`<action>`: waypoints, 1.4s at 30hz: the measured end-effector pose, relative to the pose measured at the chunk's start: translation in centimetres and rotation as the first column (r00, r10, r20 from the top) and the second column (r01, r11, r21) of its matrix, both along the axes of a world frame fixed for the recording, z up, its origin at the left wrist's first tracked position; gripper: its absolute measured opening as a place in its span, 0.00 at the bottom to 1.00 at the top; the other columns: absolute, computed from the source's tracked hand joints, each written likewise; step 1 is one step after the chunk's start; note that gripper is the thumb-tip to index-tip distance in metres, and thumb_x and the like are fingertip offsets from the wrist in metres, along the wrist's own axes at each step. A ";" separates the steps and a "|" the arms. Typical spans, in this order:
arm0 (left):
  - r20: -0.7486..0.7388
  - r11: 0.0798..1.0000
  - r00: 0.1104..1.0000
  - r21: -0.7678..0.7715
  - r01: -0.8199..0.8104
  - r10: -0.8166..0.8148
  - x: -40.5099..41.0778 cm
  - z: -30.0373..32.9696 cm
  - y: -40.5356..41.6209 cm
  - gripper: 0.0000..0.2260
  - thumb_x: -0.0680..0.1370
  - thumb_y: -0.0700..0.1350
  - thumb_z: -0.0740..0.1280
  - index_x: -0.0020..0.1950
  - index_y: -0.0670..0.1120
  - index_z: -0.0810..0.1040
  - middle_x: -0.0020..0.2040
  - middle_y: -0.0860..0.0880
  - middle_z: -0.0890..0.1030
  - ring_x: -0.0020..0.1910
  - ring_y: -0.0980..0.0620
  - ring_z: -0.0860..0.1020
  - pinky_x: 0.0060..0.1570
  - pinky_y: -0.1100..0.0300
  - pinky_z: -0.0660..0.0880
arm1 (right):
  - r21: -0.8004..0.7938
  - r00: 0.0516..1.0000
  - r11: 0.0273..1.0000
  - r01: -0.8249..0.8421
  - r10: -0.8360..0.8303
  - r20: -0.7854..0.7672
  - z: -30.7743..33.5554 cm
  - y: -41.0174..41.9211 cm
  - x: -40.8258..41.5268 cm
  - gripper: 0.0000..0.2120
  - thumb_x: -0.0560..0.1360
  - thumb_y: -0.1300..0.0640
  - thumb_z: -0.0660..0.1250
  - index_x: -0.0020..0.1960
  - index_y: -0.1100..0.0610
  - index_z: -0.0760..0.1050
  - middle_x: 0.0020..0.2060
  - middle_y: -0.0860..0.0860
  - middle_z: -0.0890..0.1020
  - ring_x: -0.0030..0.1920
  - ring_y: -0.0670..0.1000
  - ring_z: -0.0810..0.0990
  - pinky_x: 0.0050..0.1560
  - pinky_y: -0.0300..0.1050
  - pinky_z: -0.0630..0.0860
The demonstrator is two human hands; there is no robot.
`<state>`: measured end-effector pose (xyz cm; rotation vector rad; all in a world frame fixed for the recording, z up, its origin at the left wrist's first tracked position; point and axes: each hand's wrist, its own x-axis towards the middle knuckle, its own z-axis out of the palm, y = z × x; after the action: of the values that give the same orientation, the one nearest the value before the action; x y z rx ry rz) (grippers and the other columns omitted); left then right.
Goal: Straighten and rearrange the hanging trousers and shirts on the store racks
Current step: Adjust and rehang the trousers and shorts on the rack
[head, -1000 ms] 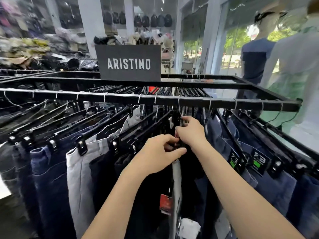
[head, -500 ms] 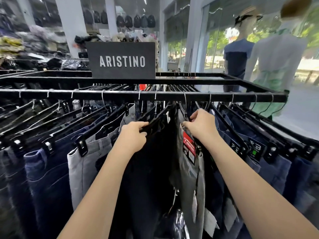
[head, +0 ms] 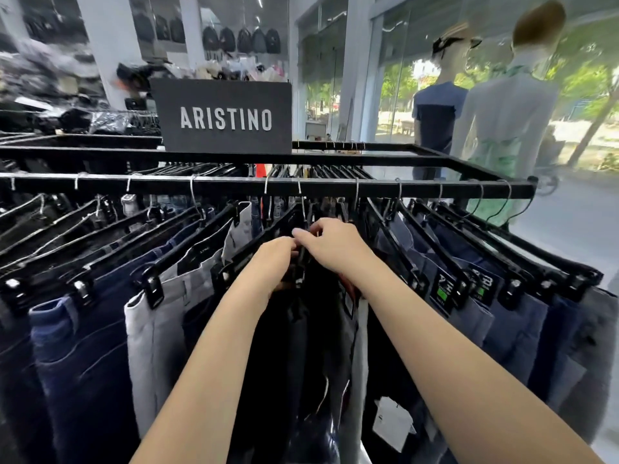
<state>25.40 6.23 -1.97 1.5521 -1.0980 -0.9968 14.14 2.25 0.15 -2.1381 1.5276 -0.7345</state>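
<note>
step: straightening dark trousers mid-way along black metal rail | left hand, right hand: both pinch its black clip hanger | advice: level hanger, even spacing

- Two bare forearms reached in from the bottom edge of the head view, one from the lower left and one from the lower right.
- No sleeve, cuff or glove covered either arm within the frame.
- The left hand carried no ring, watch or band on what showed of it.
- The right hand was likewise unadorned, its wrist bare.
</note>
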 end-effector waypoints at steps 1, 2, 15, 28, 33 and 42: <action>-0.160 1.000 0.987 0.021 0.020 -0.017 0.0 -0.1 0.2 0.17 0.76 0.37 0.56 0.60 0.41 0.78 0.52 0.42 0.80 0.46 0.45 0.79 0.46 0.52 0.77 | 0.015 1.000 1.000 -0.014 0.014 -0.028 0.1 -0.1 0.3 0.22 0.78 0.41 0.63 0.61 0.57 0.78 0.55 0.55 0.81 0.60 0.54 0.75 0.49 0.42 0.68; -0.254 0.998 0.966 0.023 0.054 -0.046 0.2 -0.4 0.3 0.21 0.73 0.33 0.54 0.60 0.44 0.78 0.53 0.43 0.80 0.46 0.46 0.79 0.46 0.51 0.77 | 0.014 0.998 1.000 -0.025 0.025 -0.061 0.3 -0.2 0.4 0.22 0.78 0.43 0.64 0.64 0.57 0.77 0.59 0.54 0.80 0.63 0.54 0.75 0.52 0.43 0.69; 0.326 0.989 0.936 -0.096 -0.110 0.136 3.6 -2.8 -0.5 0.20 0.74 0.34 0.55 0.61 0.47 0.76 0.59 0.50 0.75 0.55 0.50 0.74 0.52 0.58 0.70 | 0.069 0.985 0.994 -0.080 0.089 -0.147 1.0 -2.8 -2.8 0.17 0.79 0.61 0.59 0.64 0.46 0.76 0.67 0.50 0.76 0.29 0.40 0.83 0.32 0.30 0.71; 0.080 1.000 0.997 -0.014 -0.017 0.019 0.7 -2.2 -2.5 0.12 0.77 0.41 0.57 0.49 0.50 0.79 0.52 0.48 0.82 0.52 0.50 0.81 0.57 0.49 0.77 | 0.205 0.990 0.969 -0.138 0.133 0.035 1.1 -2.8 -4.4 0.12 0.80 0.56 0.61 0.59 0.49 0.79 0.41 0.48 0.81 0.35 0.46 0.82 0.45 0.42 0.77; 0.050 0.996 0.996 0.060 0.069 -0.072 -1.6 -1.3 -4.4 0.21 0.71 0.60 0.64 0.51 0.46 0.82 0.49 0.50 0.82 0.48 0.52 0.79 0.52 0.54 0.73 | 0.242 0.982 0.953 -0.182 0.165 0.091 -0.5 -3.3 -4.7 0.17 0.82 0.61 0.56 0.69 0.58 0.72 0.57 0.54 0.81 0.56 0.52 0.80 0.60 0.48 0.76; 0.023 0.995 0.998 -0.077 -0.055 0.057 -2.8 -0.1 -6.3 0.10 0.64 0.52 0.64 0.34 0.45 0.75 0.31 0.45 0.71 0.30 0.49 0.69 0.35 0.56 0.67 | 0.181 0.989 0.976 -0.123 0.135 -0.060 -0.8 -4.1 -5.5 0.19 0.80 0.59 0.58 0.70 0.56 0.73 0.60 0.53 0.81 0.59 0.51 0.79 0.60 0.43 0.73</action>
<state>22.60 -0.04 -2.08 1.5289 -1.0915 -0.8898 8.62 -1.89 -0.61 -2.1260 1.4162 -0.4638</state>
